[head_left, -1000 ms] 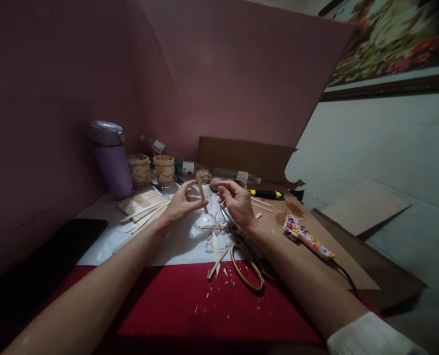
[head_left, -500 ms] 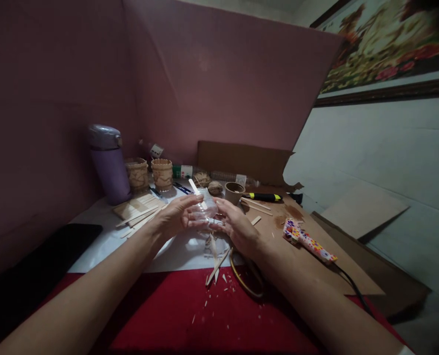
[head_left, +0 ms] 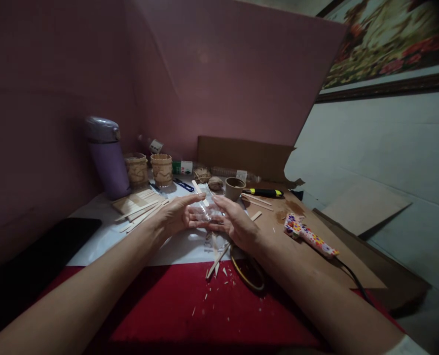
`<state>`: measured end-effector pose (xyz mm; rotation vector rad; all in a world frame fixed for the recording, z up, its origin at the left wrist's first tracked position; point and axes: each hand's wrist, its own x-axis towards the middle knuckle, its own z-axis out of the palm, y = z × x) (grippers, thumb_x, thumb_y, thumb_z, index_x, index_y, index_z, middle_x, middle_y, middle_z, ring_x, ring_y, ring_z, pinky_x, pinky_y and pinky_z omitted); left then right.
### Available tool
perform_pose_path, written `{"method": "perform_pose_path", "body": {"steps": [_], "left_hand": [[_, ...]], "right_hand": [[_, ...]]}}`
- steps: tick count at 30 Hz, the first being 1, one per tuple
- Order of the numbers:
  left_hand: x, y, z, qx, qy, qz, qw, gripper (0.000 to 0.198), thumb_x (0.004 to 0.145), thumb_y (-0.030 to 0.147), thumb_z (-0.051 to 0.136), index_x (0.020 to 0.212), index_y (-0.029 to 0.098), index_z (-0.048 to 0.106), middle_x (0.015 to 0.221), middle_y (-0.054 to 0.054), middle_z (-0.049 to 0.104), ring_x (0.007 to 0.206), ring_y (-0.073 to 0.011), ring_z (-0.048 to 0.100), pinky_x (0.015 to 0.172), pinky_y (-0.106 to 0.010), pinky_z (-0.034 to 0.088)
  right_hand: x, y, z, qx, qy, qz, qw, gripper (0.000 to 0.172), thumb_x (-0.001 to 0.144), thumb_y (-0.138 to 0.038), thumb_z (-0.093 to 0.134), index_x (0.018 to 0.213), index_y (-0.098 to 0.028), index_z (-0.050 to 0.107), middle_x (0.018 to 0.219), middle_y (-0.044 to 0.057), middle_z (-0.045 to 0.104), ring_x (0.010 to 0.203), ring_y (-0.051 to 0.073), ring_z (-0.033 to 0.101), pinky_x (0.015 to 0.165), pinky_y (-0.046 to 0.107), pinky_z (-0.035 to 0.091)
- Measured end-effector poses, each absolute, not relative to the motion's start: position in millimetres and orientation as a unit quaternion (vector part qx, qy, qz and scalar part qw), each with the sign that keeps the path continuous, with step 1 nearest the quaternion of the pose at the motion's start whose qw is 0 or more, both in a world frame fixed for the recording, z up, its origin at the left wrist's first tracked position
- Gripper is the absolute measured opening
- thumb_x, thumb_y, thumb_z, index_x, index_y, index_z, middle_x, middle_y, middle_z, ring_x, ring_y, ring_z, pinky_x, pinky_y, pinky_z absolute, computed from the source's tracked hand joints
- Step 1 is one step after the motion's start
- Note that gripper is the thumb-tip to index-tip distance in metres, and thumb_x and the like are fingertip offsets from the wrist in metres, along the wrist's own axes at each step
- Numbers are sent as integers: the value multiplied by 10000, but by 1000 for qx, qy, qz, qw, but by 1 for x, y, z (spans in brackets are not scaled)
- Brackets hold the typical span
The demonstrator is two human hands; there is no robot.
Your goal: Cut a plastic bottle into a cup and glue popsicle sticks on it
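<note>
Between my two hands, over the white sheet, is a clear plastic piece (head_left: 209, 213), perhaps a cut bottle part, with a pale craft stick (head_left: 197, 188) against its upper side. My left hand (head_left: 175, 213) grips it from the left, its thumb on top by the stick and its fingers underneath. On the right side, my right hand (head_left: 238, 221) holds the same piece with thumb above and fingers below. Glare and fingers hide its exact shape. Below the hands lie cut sticks (head_left: 217, 261) and the gold-rimmed loops of scissors (head_left: 254, 286), partly covered by my right wrist.
At the left stand a purple tumbler (head_left: 110, 165), two stick-covered cups (head_left: 162, 170) and a stack of craft sticks (head_left: 136, 204). Behind lie twine balls (head_left: 215, 184) and a brown cup (head_left: 235, 188). On the cardboard are a yellow-black cutter (head_left: 266, 193) and a corded flowered glue gun (head_left: 310, 236).
Both hands have flattened a little around the clear plastic piece, and the stick tilts slightly differently. The whole view has shifted slightly.
</note>
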<state>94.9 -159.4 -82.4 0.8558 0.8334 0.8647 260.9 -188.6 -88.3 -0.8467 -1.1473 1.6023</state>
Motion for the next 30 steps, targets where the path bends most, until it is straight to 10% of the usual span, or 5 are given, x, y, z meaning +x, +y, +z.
{"method": "perform_pose_path", "body": {"steps": [30], "left_hand": [[102,-165,-80,446,379,435,684,376,654,294,838,938,120,662,850,-118,722,715,-232,718,606,-348,617]], "right_hand": [[261,-190,-88,-325,-467,663,488,413,731,-369,769,1061,-212,577,1145,88,654,921,225,688,823,419,589]]}}
